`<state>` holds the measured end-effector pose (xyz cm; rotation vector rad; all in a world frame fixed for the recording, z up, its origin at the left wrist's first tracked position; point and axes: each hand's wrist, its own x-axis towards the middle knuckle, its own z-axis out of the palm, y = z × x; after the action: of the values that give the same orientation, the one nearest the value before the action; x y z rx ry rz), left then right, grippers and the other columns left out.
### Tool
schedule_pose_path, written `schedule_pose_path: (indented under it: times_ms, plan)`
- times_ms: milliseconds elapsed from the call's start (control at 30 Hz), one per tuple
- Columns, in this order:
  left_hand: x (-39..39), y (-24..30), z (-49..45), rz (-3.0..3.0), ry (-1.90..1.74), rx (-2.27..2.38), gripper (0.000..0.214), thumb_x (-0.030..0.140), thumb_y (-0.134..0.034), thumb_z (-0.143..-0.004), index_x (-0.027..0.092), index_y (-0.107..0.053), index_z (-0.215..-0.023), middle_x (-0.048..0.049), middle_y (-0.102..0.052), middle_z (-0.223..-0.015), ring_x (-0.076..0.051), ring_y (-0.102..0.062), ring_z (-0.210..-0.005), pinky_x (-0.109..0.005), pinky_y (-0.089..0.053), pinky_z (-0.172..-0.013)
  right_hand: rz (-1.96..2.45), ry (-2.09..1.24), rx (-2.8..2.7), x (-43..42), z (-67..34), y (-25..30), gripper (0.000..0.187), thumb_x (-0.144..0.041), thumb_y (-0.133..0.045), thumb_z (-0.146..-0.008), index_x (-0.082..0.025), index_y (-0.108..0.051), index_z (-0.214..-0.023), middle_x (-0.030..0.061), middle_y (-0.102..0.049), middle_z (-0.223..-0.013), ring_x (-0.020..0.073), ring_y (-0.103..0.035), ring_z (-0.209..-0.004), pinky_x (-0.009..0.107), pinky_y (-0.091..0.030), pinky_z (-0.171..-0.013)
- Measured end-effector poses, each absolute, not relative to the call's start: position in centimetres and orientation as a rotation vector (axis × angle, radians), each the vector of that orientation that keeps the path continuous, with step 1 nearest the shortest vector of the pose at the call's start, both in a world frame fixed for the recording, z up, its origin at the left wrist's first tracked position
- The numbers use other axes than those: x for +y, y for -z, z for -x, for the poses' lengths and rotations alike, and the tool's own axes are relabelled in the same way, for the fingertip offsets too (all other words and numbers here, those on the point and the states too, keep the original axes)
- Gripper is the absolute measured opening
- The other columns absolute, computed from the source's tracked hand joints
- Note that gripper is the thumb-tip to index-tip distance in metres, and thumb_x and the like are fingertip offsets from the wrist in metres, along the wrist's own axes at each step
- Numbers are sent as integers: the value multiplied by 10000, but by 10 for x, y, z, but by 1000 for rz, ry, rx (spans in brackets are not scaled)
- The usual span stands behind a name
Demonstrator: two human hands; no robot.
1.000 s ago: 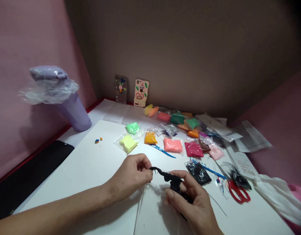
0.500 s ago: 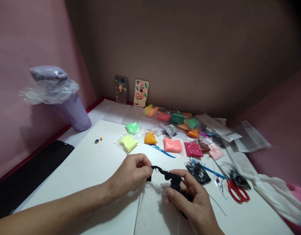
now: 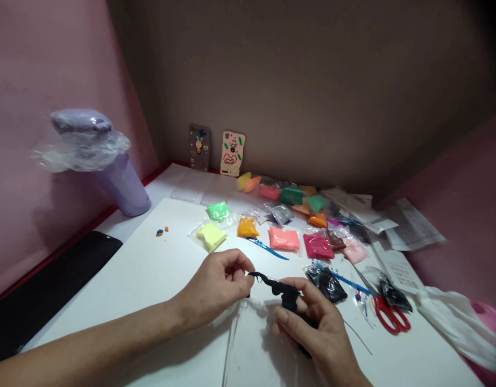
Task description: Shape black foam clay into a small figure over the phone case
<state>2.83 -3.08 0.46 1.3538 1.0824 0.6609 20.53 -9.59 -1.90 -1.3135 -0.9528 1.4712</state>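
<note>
You have a strip of soft black material [image 3: 289, 300] held up just below the centre of the frame, thin at its left end and thick and lumpy at its right. Your left hand [image 3: 220, 282] pinches the thin end between thumb and fingers, while your right hand [image 3: 318, 328] is closed around the thick part, so your hands are apart with the strip bridging them. Under them, at the bottom centre, a clear flat piece [image 3: 254, 360] lies on the white table [image 3: 151, 285].

Just beyond your hands you have a blue tool [image 3: 268, 249], with a yellow packet [image 3: 211, 236], a coral packet [image 3: 284, 239] and a magenta packet [image 3: 319, 245] around it. Right of centre lies a shiny black packet [image 3: 326, 284], and further toward the right edge, red-handled scissors [image 3: 391, 316]. Two decorated phone cases [image 3: 232, 153] stand against the wall at upper centre, and a purple container [image 3: 125, 185] wrapped in plastic stands at upper left
</note>
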Motion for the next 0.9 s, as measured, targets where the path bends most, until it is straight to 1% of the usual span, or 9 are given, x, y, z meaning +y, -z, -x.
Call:
schedule_pose_path:
  times_ms: [100, 400, 633, 900]
  plan:
    - [-32, -1, -28, -1378, -650, 1091, 40, 197, -557, -738, 158, -553, -741, 67, -421, -542, -75, -368, -492, -213, -286, -464, 1331, -1456, -970, -96, -205, 20, 375, -387, -737, -696, -192, -548, -954, -9, -613, -546, 41, -410, -419, 131, -291, -405]
    - [-34, -3, -29, -1378, -643, 1082, 52, 201, -543, -740, 156, -540, -713, 51, -451, -552, -80, -386, -503, -214, -303, -469, 1332, -1446, -980, -97, -205, 19, 371, -384, -734, -693, -195, -555, -957, -8, -610, -552, 58, -439, -434, 141, -300, -409]
    - [-32, -1, -29, -1376, -645, 1086, 70, 211, -539, -745, 155, -539, -703, 52, -448, -545, -75, -370, -486, -213, -292, -460, 1338, -1449, -967, -97, -204, 21, 391, -391, -743, -676, -191, -556, -955, -4, -611, -546, 79, -470, -453, 161, -313, -427]
    - [-30, -5, -28, -1321, -622, 1060, 86, 227, -572, -748, 148, -567, -713, 43, -482, -563, -75, -384, -498, -207, -291, -466, 1339, -1435, -967, -96, -204, 19, 376, -383, -738, -685, -186, -558, -950, -8, -606, -541, 63, -429, -437, 158, -297, -417]
